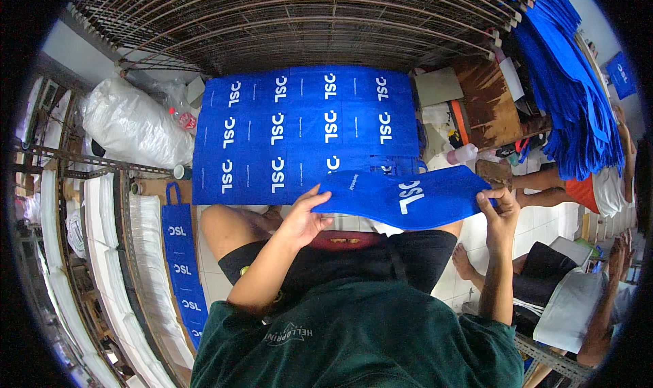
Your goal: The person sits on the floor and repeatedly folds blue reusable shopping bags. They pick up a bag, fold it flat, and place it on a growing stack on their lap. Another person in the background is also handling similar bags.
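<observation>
A blue fabric bag point(435, 197) with a white print is stretched in front of my lap, its surface slightly curved. My left hand point(307, 214) grips its left end between thumb and fingers. At the opposite end, my right hand point(500, 210) pinches the right corner. Just beyond lies a spread of matching blue printed bags point(258, 140), set in overlapping rows on the work surface. The held bag covers part of the nearest row's right end. No handles show on the held bag.
A wire drying rack point(292, 24) spans the far side. Plastic-wrapped bulk point(136, 126) sits left, above shelves of white stacks point(112, 252) and overlapped blue bags point(182, 269). At right are a wooden board point(486, 99), a bottle point(462, 155), hanging blue bags point(578, 82) and other people's limbs.
</observation>
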Demonstrator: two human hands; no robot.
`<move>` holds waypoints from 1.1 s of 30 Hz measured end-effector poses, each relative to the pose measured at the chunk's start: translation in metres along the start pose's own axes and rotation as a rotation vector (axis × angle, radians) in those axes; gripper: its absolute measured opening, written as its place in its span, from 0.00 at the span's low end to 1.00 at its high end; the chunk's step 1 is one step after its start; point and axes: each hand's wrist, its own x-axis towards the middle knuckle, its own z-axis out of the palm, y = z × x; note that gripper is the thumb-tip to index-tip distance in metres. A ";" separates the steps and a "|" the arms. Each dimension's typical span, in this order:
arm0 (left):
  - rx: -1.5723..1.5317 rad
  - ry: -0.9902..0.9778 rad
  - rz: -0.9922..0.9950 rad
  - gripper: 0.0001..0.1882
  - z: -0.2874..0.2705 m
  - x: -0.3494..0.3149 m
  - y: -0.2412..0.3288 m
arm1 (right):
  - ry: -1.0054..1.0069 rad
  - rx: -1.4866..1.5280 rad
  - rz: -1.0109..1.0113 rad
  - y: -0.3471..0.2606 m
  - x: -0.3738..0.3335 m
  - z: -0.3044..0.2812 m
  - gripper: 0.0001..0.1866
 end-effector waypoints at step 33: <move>1.509 0.552 0.063 0.34 -0.144 0.294 -0.177 | -0.148 -0.481 0.709 0.322 0.095 0.142 0.32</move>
